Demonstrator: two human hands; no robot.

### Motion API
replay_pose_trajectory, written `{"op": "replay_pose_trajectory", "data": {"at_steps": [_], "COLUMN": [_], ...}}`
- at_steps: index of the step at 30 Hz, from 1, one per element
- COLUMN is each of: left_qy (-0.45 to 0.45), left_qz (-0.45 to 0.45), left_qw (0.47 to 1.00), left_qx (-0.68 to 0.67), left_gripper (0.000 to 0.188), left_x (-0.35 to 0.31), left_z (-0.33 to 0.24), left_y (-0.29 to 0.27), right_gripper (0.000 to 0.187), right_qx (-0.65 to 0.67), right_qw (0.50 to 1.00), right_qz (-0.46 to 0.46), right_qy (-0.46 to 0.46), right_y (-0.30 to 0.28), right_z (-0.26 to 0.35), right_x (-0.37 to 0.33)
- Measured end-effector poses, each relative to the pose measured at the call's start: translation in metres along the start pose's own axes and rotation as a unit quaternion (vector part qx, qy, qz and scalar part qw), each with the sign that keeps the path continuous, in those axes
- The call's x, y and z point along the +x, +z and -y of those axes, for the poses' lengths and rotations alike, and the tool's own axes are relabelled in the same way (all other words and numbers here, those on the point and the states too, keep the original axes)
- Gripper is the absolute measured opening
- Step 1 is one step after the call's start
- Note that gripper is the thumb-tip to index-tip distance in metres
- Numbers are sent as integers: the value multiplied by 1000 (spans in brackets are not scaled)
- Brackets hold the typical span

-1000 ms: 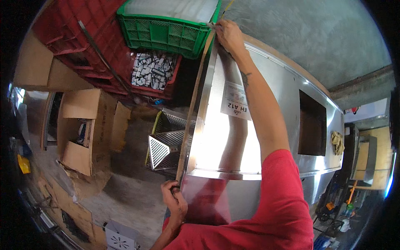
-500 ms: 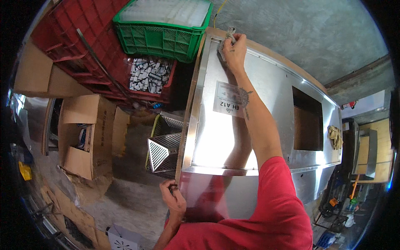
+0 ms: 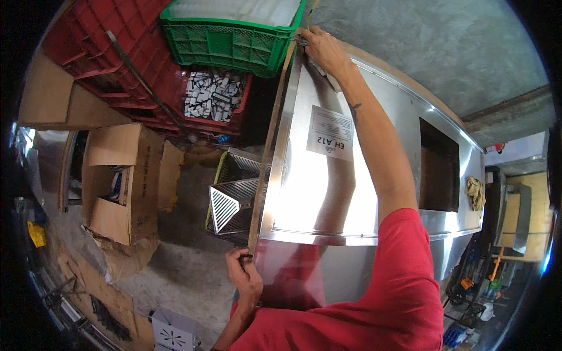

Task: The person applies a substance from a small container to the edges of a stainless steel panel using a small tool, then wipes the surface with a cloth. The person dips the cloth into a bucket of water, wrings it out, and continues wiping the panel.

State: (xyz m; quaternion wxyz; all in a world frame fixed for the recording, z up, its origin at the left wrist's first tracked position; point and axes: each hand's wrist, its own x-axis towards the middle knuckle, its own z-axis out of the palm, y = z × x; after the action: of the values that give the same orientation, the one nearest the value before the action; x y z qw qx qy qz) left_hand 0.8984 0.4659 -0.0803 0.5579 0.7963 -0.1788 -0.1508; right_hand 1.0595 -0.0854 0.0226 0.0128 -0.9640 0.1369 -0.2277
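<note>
A large shiny stainless-steel box (image 3: 298, 193) lies before me, with a printed label (image 3: 330, 133) stuck on its top face and a rectangular opening in it. At its far left corner my right hand (image 3: 325, 51) is closed on a grey rag (image 3: 324, 76), part of which pokes out by the corner. The rag rests against the metal edge. Down at the near left corner, my left hand (image 3: 244, 274) is curled shut beside the box's edge. Something small and dark shows at its fingers, too little to name.
A tan cloth (image 3: 475, 194) lies on the box's right end. Left of the box stand a green crate (image 3: 228, 47), a red crate (image 3: 241, 111) of small pieces, slotted metal filters (image 3: 225, 212) and an open carton (image 3: 143, 193). A white box (image 3: 174, 334) is near my left arm.
My right hand has moved a little further and left with the rag, reaching the box's far left corner. The left hand stays curled at the near corner.
</note>
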Motion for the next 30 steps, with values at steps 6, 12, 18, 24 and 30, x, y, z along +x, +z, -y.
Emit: {"op": "replay_pose_trajectory", "data": {"at_steps": [6,12,18,24,30], "left_qy": [3,16,14,-3,7], "left_qz": [6,-8,-6,-5,20], "left_qw": [1000,1000,1000,1000,1000], "left_qx": [9,12,2,1,18], "left_gripper": [19,19,19,21,20], "left_x": [2,4,3,1,5], "left_z": [-1,1,1,0,0], "left_y": [0,4,4,1,1], "right_gripper": [32,46,49,37,36], "right_qx": [87,256,122,-14,109], "right_qw": [995,933,991,997,973], "right_qz": [-15,-118,-49,25,-104], "right_qy": [54,222,19,-67,172], "right_y": [-3,8,-2,-2,3], "right_z": [-23,-29,-23,-19,-49], "right_x": [9,-10,-17,3,6]}}
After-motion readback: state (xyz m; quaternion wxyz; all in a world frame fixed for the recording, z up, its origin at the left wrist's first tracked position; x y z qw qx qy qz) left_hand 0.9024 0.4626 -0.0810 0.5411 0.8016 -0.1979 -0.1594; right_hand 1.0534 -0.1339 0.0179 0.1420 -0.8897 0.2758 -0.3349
